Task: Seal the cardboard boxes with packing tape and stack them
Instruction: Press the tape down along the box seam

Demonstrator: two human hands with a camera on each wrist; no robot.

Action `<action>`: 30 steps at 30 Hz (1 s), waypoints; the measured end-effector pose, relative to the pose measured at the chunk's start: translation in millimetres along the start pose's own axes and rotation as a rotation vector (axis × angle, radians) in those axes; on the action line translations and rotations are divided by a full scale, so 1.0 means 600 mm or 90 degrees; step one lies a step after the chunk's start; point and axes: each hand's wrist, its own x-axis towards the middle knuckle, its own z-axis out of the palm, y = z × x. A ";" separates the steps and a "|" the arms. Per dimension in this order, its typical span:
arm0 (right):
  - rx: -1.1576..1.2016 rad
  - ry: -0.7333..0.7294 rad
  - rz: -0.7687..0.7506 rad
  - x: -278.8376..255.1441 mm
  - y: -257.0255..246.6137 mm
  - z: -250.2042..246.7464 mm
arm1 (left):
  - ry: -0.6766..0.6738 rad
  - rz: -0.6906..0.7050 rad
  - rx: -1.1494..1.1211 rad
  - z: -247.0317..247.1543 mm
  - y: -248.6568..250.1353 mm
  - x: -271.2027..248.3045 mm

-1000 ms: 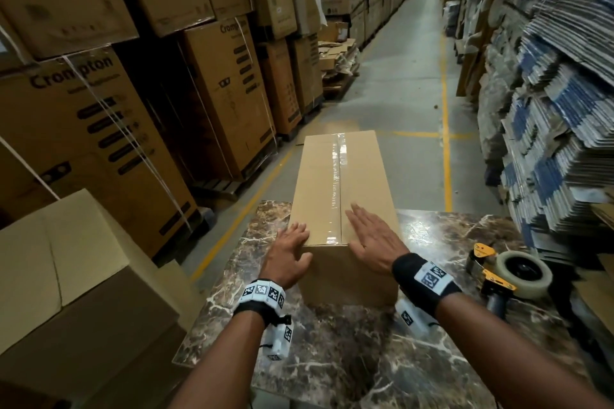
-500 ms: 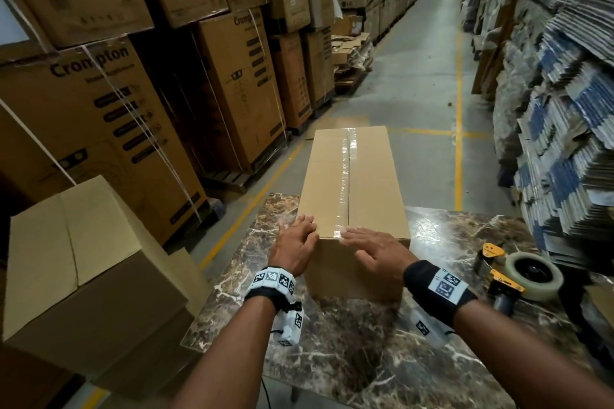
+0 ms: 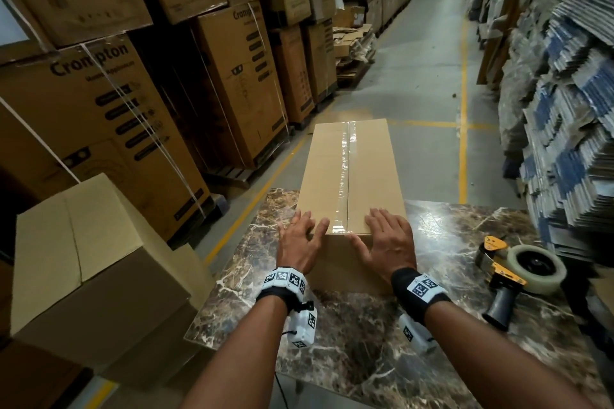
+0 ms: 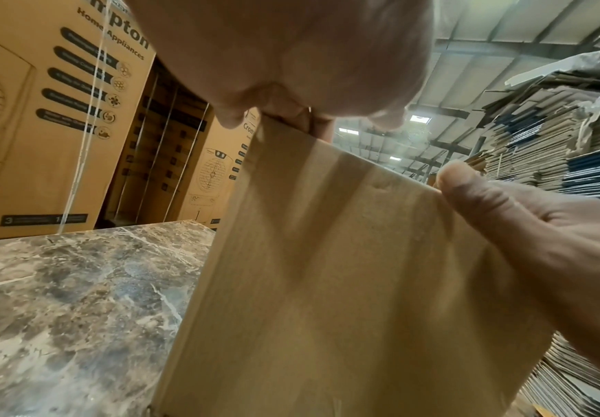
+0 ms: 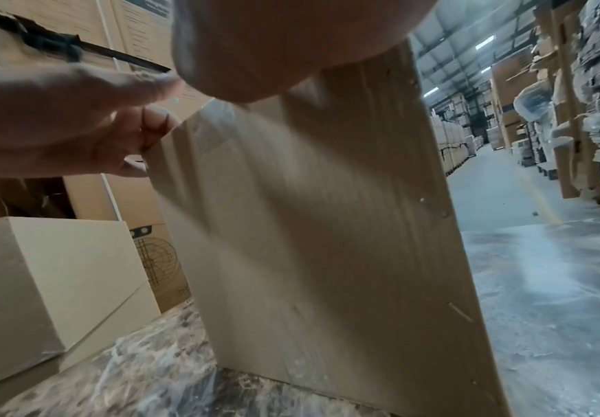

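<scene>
Item: long cardboard box (image 3: 352,176), plain brown, lying lengthwise on a marble-patterned table (image 3: 358,325), its far end overhanging the table's far edge above the aisle floor (image 3: 428,76).

Views compared: the head view alone showed the box top, with a strip of clear packing tape (image 3: 344,173) running along the centre seam from far end to near edge. It alone also showed the tape dispenser (image 3: 518,276), yellow and black with a dark handle and a roll of clear tape, lying on the table's right side, well apart from the box. The wrist views showed only the box's near end face, blurred. The right wrist view showed the tape's end folded over the top edge, and metal staples (image 5: 434,210) along the face's right edge. The left wrist view showed printed appliance cartons (image 4: 41,112) bound with white strapping.

Hands: the left hand (image 3: 299,242) lay at the near left corner, fingers spread flat on the top, thumb resting at the near top edge. The right hand (image 3: 387,239) lay at the near right, fingers straight on the top, thumb down over the end face. Both lay flat, gripping nothing.

Other: a closed cardboard box (image 3: 89,259) sat left of the table; flattened cartons (image 3: 564,109) were stacked on the right.
</scene>
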 end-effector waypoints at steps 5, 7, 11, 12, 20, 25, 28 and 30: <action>0.004 -0.007 -0.023 0.003 0.005 0.007 | 0.000 0.005 0.003 -0.007 0.013 -0.006; -0.004 0.011 -0.043 0.002 0.010 0.012 | 0.008 0.020 0.021 0.000 0.005 -0.005; -0.002 0.031 -0.063 -0.001 0.017 0.020 | 0.058 0.054 0.065 0.018 -0.014 -0.003; -0.002 0.033 -0.069 -0.002 0.020 0.021 | 0.067 0.058 0.068 0.021 -0.014 -0.003; 0.002 0.044 -0.094 -0.010 0.034 0.023 | 0.063 0.108 0.118 0.030 -0.001 -0.013; 0.012 0.054 -0.084 -0.010 0.034 0.027 | 0.014 0.119 0.139 0.031 -0.019 -0.006; 0.026 0.042 -0.083 -0.009 0.035 0.025 | -0.005 0.100 0.159 0.025 -0.014 -0.003; 0.033 0.023 -0.078 -0.010 0.036 0.017 | -0.018 0.079 0.176 0.020 -0.007 -0.002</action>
